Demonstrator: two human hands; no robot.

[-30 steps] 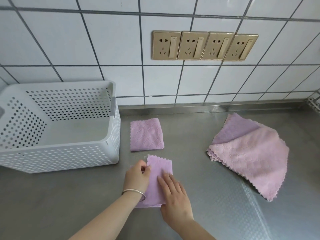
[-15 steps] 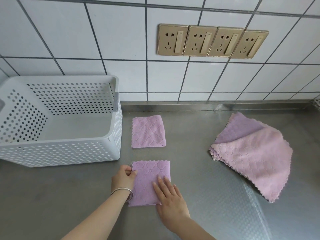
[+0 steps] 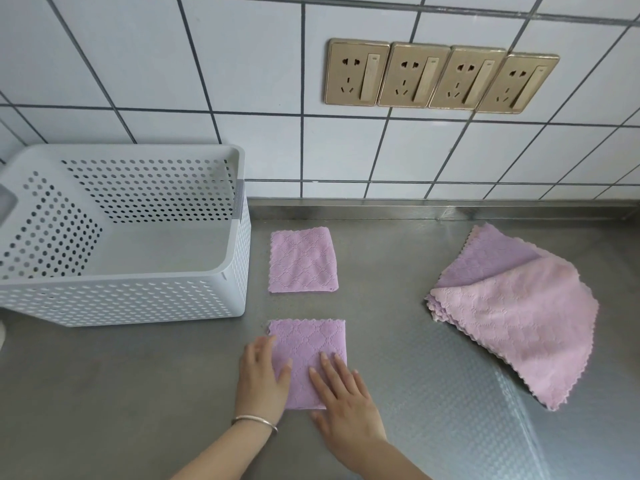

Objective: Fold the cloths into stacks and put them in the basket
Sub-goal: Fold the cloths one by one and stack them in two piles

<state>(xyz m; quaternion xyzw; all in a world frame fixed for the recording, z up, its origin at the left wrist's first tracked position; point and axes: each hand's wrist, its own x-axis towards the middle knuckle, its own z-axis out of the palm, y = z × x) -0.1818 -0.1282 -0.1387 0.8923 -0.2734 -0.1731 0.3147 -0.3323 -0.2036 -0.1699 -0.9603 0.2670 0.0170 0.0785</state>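
A folded lilac cloth (image 3: 313,344) lies flat on the steel counter in front of me. My left hand (image 3: 261,379) rests flat on its left edge, fingers spread. My right hand (image 3: 343,393) presses flat on its lower right part. Behind it lies a second folded lilac cloth (image 3: 302,260), untouched. A pile of unfolded lilac and pink cloths (image 3: 516,306) sits at the right. The white perforated basket (image 3: 138,299) stands at the left and holds nothing that I can see.
The steel counter (image 3: 433,393) runs back to a white tiled wall with a row of gold sockets (image 3: 440,77). Bare counter lies between the folded cloths and the pile. A bangle (image 3: 254,421) circles my left wrist.
The near cloth went from half lifted during folding to lying flat as a folded rectangle. My left hand let go of its edge and now lies flat; both hands press it down.
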